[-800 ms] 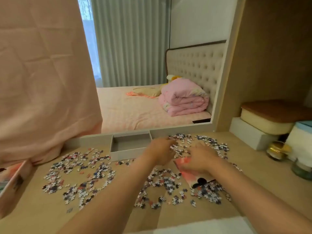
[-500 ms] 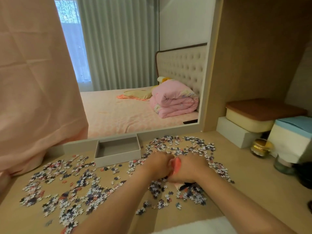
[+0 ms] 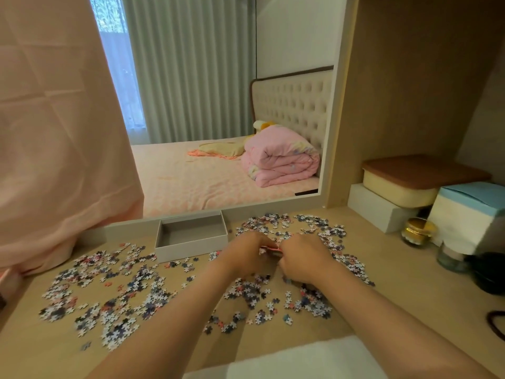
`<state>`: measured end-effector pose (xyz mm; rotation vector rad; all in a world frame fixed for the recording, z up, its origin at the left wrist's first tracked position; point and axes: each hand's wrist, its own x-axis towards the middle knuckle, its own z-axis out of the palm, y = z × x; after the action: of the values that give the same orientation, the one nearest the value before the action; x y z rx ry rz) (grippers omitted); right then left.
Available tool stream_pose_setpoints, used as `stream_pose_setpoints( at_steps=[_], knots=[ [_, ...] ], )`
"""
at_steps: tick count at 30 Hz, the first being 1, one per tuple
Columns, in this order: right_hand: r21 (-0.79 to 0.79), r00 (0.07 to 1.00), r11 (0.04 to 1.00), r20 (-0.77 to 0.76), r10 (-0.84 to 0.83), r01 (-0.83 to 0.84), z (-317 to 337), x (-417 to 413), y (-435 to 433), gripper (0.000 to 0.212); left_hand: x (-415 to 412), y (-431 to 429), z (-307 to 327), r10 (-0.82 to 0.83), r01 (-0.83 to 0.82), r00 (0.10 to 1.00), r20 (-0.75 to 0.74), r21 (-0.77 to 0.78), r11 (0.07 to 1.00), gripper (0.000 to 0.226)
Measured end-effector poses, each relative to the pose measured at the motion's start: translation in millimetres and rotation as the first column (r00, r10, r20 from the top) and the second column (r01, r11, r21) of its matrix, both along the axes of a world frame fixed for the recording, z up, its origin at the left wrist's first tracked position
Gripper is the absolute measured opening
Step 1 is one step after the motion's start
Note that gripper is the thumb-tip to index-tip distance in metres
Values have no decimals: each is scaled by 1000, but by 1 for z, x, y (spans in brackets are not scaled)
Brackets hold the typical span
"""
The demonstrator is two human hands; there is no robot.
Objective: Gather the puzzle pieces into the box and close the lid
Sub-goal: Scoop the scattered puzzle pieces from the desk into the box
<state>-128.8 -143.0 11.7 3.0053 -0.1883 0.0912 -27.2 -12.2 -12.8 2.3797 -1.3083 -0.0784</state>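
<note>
Reaching forward over a wooden table (image 3: 410,291), a person's left hand (image 3: 244,254) and right hand (image 3: 304,262) meet knuckles-up, almost touching. The fingers of both hands are curled inward and pinch a thin pink item (image 3: 270,248) between them. Only its edge shows, so what it is cannot be told, and the fingertips themselves are hidden under the hands. Loose puzzle pieces (image 3: 109,294) lie scattered all round the fingers: a wide spread to their left, a band just beyond them, and more between them and the person. Some are covered by the hands and forearms. Beyond the fingers and to their left sits the open grey box (image 3: 188,251), upright, its inside partly hidden by its front wall, with pieces lying near that wall.
</note>
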Motion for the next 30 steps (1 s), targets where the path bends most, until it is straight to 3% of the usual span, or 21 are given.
stream_pose_setpoints(
  at_steps=[8, 13, 15, 18, 23, 26, 30],
  knots=[
    [-88, 934, 992, 337, 118, -93, 17, 17, 13, 22, 22, 44, 29, 143, -56, 953, 266, -310, 949, 24],
    [-170, 884, 978, 429, 184, -121, 23, 60, 46, 24, 56, 96, 36, 301, -144, 887, 351, -410, 901, 23],
    [-53, 876, 981, 443, 189, -184, 22, 85, 60, 30, 67, 116, 33, 360, -210, 876, 320, -419, 883, 27],
    [212, 905, 941, 393, 164, -263, 11, 123, 76, 52, 81, 143, 26, 394, -292, 886, 245, -366, 884, 34],
    [438, 947, 850, 260, 190, -291, -22, 160, 86, 50, 101, 173, 5, 402, -345, 897, 186, -273, 898, 26],
    [484, 962, 833, 168, 214, -269, -35, 166, 89, 48, 109, 177, -10, 391, -357, 901, 189, -191, 914, 26],
    [349, 980, 917, 29, 196, -193, -33, 163, 97, 46, 111, 175, -21, 362, -346, 923, 133, -125, 930, 35]
  ],
)
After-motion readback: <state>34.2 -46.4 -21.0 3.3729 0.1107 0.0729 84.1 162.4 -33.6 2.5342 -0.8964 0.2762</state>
